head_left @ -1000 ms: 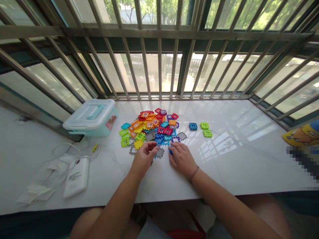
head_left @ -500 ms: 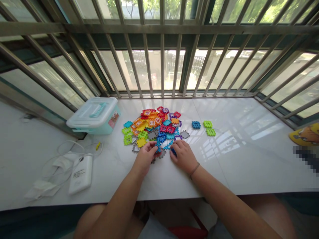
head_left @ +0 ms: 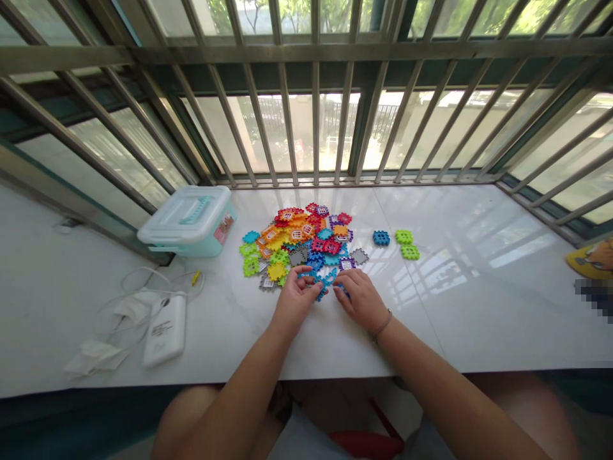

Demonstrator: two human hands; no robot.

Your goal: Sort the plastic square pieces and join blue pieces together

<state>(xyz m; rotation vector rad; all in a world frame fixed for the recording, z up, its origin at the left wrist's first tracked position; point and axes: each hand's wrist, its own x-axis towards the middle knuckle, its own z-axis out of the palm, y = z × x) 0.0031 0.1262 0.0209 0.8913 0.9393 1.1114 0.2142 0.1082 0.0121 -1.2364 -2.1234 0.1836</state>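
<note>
At the near edge of a heap of colourful plastic building tiles, my left hand pinches a light-blue toothed tile between thumb and fingers. My right hand is closed just right of it, its fingers curled over a darker blue piece that is mostly hidden beneath them. The two hands are close together, with the light-blue tile between them. A yellow tile and a purple window tile lie just beyond my hands.
On the right stand a blue block and two green blocks. A lidded turquoise box is at the back left. A white power bank and cables lie at the left. Metal bars line the table's back edge.
My left hand has moved slightly right, bringing the light-blue tile nearer my right hand. Grey and red pieces near my left fingers no longer show. The whole view has shifted a little.
</note>
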